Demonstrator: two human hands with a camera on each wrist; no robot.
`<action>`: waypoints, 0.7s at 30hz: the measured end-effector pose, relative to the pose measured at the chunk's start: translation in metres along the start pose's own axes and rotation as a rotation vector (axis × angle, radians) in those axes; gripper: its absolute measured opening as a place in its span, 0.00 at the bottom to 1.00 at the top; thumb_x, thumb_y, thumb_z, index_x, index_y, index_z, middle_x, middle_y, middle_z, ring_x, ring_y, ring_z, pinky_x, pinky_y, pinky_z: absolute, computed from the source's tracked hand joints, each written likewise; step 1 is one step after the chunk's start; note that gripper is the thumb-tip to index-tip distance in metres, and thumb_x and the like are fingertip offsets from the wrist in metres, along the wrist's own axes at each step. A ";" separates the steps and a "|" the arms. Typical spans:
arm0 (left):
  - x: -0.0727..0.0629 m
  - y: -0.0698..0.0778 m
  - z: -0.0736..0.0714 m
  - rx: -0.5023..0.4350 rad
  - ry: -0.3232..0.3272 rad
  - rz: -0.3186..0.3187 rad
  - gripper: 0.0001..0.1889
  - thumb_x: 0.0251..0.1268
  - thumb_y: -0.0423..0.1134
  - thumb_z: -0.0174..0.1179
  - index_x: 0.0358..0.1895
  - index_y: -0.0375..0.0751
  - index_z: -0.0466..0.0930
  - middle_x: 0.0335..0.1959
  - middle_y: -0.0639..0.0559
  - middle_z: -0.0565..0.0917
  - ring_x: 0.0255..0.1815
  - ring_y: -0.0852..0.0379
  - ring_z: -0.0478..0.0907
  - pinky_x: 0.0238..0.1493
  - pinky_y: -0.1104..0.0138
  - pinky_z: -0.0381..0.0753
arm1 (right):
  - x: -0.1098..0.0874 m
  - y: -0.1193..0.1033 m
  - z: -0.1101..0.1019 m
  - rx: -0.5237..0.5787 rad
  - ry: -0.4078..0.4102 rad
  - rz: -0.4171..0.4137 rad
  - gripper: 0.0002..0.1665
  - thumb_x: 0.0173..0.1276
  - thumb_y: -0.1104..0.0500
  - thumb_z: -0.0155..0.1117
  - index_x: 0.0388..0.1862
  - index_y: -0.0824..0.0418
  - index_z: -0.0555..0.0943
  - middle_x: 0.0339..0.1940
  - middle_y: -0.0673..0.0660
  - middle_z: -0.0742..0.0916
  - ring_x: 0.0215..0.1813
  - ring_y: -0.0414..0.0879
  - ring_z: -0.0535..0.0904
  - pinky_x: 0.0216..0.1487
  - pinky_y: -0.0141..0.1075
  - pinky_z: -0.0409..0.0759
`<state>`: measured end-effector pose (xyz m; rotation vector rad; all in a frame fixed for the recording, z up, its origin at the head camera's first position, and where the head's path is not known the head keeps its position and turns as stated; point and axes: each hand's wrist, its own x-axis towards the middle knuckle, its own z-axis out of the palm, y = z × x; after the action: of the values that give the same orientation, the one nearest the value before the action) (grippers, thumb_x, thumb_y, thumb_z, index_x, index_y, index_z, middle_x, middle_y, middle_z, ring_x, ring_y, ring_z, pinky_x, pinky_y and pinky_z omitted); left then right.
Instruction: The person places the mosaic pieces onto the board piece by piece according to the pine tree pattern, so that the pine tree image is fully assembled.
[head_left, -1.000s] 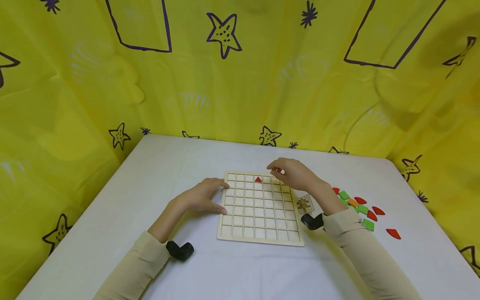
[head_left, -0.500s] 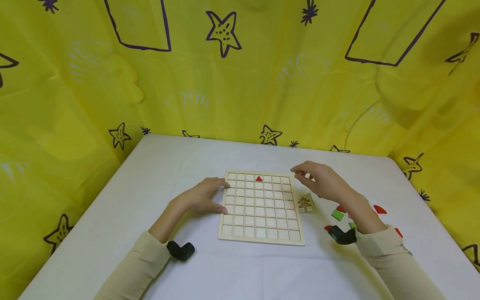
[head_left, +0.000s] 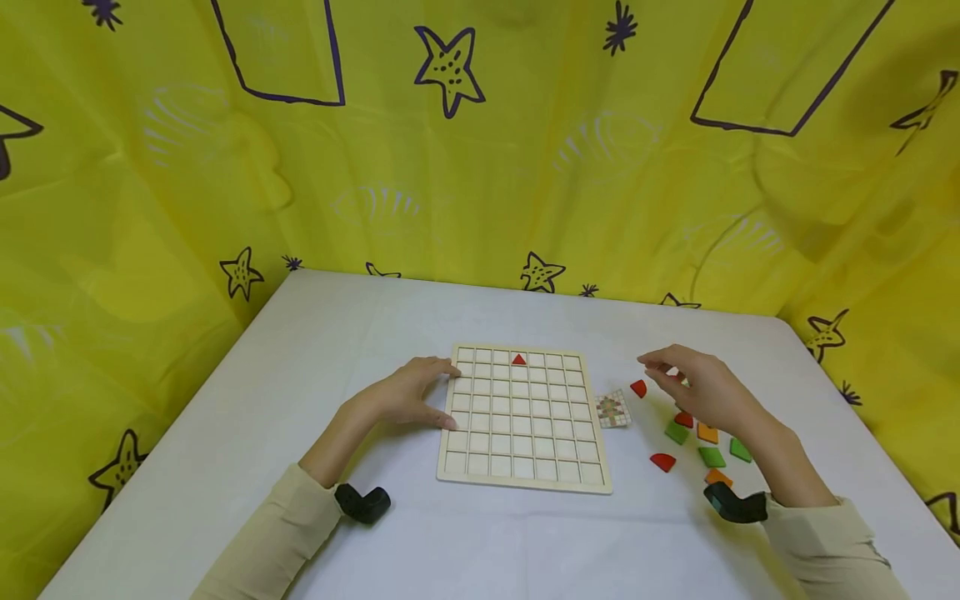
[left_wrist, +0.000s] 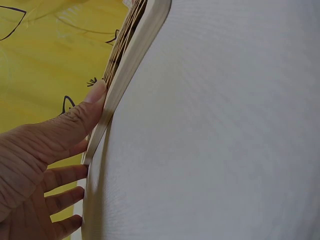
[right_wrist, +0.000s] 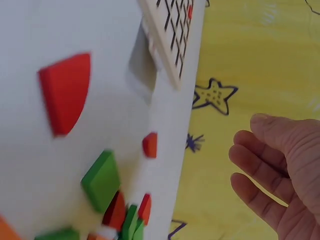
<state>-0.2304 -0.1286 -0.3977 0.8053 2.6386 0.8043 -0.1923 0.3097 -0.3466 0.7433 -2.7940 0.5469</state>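
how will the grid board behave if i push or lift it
The grid board looks stiff: its edges run straight and flat. Broad and thin, it would probably slide rather than tip when pushed. Lifted at a slant, it might shed the red triangle, which sits uncovered in the far row.

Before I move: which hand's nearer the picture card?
Right: the right hand hovers right of the picture card; the left hand is across the grid board, at its left edge.

Left arm (head_left: pixel 326 442) and right arm (head_left: pixel 791 467) reach forward, well apart. The left hand (head_left: pixel 405 393) spreads its thumb (left_wrist: pixel 80 112) wide of its fingers (left_wrist: pixel 65 200). The right hand (head_left: pixel 697 383) hangs raised, fingers (right_wrist: pixel 257 164) loosely bent, thumb (right_wrist: pixel 272 131) close to them; whether they touch is hard to tell.
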 end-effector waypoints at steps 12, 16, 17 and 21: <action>-0.003 -0.002 0.001 -0.006 -0.003 -0.001 0.41 0.54 0.51 0.79 0.70 0.40 0.72 0.75 0.38 0.69 0.79 0.37 0.58 0.79 0.44 0.58 | -0.023 0.042 -0.002 0.009 -0.074 0.141 0.16 0.68 0.71 0.67 0.55 0.69 0.84 0.48 0.64 0.88 0.41 0.51 0.82 0.38 0.31 0.82; -0.002 -0.002 0.000 -0.008 0.000 0.009 0.41 0.54 0.51 0.78 0.70 0.40 0.72 0.75 0.38 0.68 0.79 0.37 0.58 0.78 0.44 0.58 | -0.027 0.055 -0.001 0.027 -0.139 0.205 0.17 0.68 0.70 0.66 0.56 0.71 0.82 0.49 0.68 0.87 0.40 0.55 0.82 0.39 0.41 0.85; -0.002 -0.002 0.000 -0.010 0.000 0.009 0.41 0.54 0.51 0.78 0.70 0.41 0.72 0.75 0.38 0.68 0.79 0.37 0.58 0.78 0.44 0.58 | -0.028 0.058 -0.001 0.029 -0.152 0.220 0.17 0.68 0.70 0.66 0.56 0.71 0.82 0.49 0.69 0.86 0.41 0.57 0.82 0.41 0.45 0.86; -0.001 -0.002 0.000 -0.009 -0.001 0.009 0.41 0.54 0.51 0.78 0.70 0.40 0.72 0.75 0.37 0.68 0.79 0.37 0.58 0.78 0.44 0.58 | -0.030 0.066 0.001 0.032 -0.198 0.277 0.18 0.69 0.69 0.64 0.57 0.70 0.82 0.51 0.72 0.85 0.47 0.65 0.82 0.49 0.60 0.84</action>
<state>-0.2306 -0.1303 -0.3986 0.8150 2.6305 0.8181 -0.2005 0.3753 -0.3755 0.4384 -3.1042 0.5945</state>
